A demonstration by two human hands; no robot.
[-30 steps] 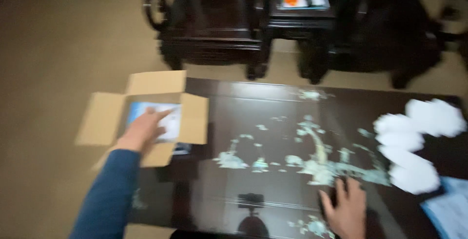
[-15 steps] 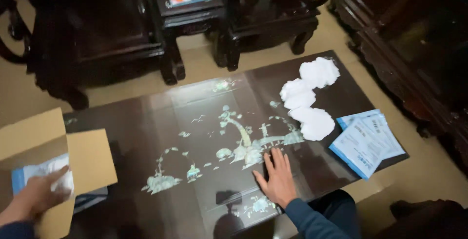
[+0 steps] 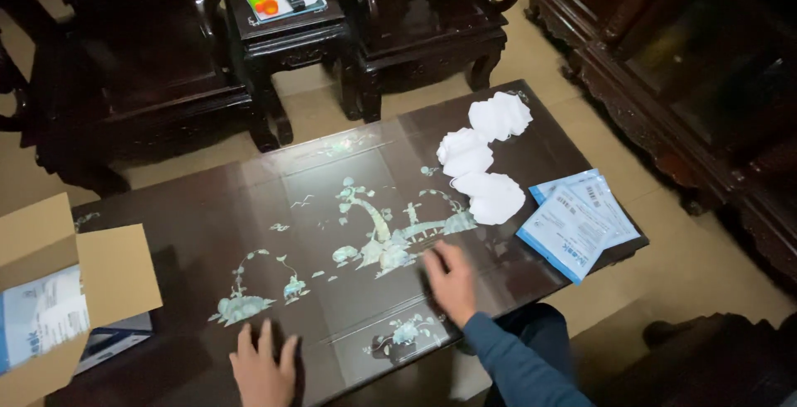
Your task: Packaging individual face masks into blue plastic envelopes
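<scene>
What we cannot make out here

Our left hand (image 3: 264,367) runs off the bottom edge at the wrist, and our right hand (image 3: 452,281) is smeared by motion, so its fingers blur together. The cardboard box (image 3: 62,291) is cut by the left edge, hiding most of the packets inside. The print on the blue-and-white packets (image 3: 579,223) is too small to read, and the far corner of the surface (image 3: 207,224) near the box lies under its flap.
</scene>
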